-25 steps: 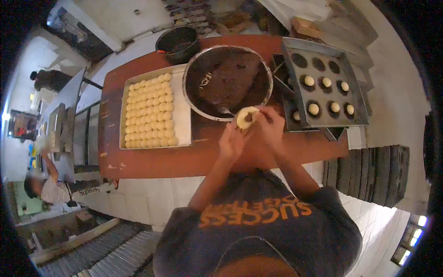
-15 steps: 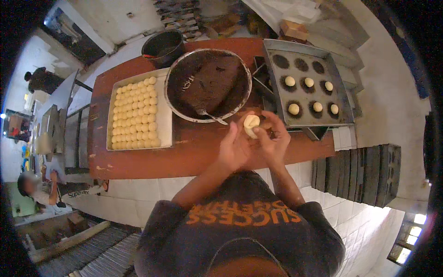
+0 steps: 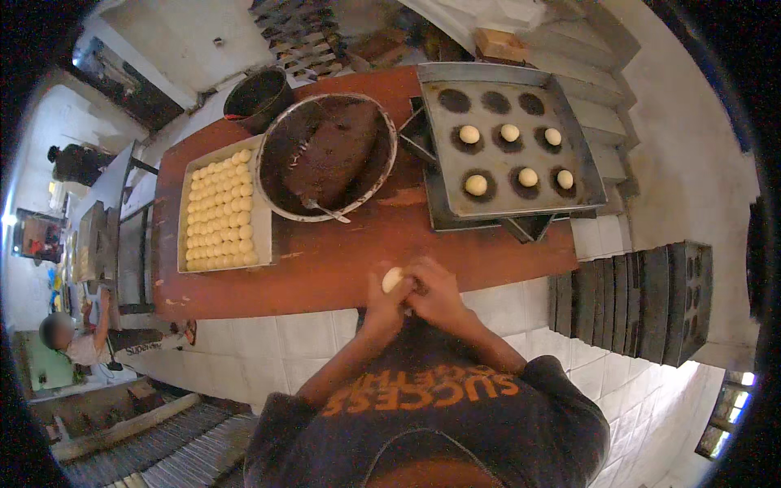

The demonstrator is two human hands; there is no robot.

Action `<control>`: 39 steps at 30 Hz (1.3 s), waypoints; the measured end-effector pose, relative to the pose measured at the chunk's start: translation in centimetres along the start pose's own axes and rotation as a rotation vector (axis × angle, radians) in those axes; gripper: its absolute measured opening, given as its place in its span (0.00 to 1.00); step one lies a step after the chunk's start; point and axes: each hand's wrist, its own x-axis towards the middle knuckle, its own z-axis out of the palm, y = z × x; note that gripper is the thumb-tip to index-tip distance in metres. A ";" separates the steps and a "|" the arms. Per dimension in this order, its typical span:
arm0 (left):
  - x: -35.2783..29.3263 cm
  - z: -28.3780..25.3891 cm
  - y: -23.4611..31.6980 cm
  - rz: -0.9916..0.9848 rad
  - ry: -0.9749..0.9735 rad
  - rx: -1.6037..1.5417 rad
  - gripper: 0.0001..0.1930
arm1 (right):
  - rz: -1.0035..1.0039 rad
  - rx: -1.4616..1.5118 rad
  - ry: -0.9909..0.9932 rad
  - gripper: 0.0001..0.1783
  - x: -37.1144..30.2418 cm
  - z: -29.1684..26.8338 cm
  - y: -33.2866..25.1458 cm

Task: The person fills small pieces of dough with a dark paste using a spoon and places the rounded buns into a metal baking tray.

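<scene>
Scuffed reddish-brown table (image 3: pixel 333 264); both hands (image 3: pixel 434 291) pressed together, pinching pale, rounded dough ball (image 3: pixel 392 279).

Soft, fairly dim light covers the table (image 3: pixel 342 252), and fine grain speckles the darker areas. Strong glare whitens the floor (image 3: pixel 651 390) at lower right, near a bright window (image 3: pixel 728 415). A light (image 3: pixel 10 220) shines at far left. Straight edges bend toward the black rim; the right hand (image 3: pixel 437 290) looks slightly blurred.

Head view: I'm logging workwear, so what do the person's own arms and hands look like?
The left hand and right hand are bare, with no gloves or bracelets visible. Both forearms are bare up to short, dark sleeves.
</scene>
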 end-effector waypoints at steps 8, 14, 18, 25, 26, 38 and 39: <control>-1.8 3.9 2.0 0.042 -0.203 -0.193 0.10 | -0.314 -0.174 0.193 0.13 0.6 -2.7 -2.0; -1.3 4.5 2.1 -0.106 -0.230 -0.240 0.11 | -0.276 -0.216 0.300 0.15 0.0 -2.3 -1.7; -1.2 2.5 3.8 -0.117 -0.322 -0.028 0.11 | -0.091 -0.166 0.297 0.18 -0.5 -1.6 -5.1; -1.6 0.8 7.5 -0.444 -0.544 -0.464 0.20 | -0.207 -0.327 0.304 0.16 0.1 0.1 -4.1; -1.0 -0.1 7.3 -0.422 -0.512 -0.476 0.23 | -0.225 -0.367 0.311 0.14 0.6 0.8 -5.2; -2.7 -4.3 9.2 -0.173 -0.362 -0.263 0.15 | -0.241 -0.345 0.340 0.15 1.3 6.2 -8.3; -2.8 -4.4 9.1 -0.174 -0.289 -0.231 0.15 | -0.261 -0.408 0.349 0.14 1.6 6.7 -8.7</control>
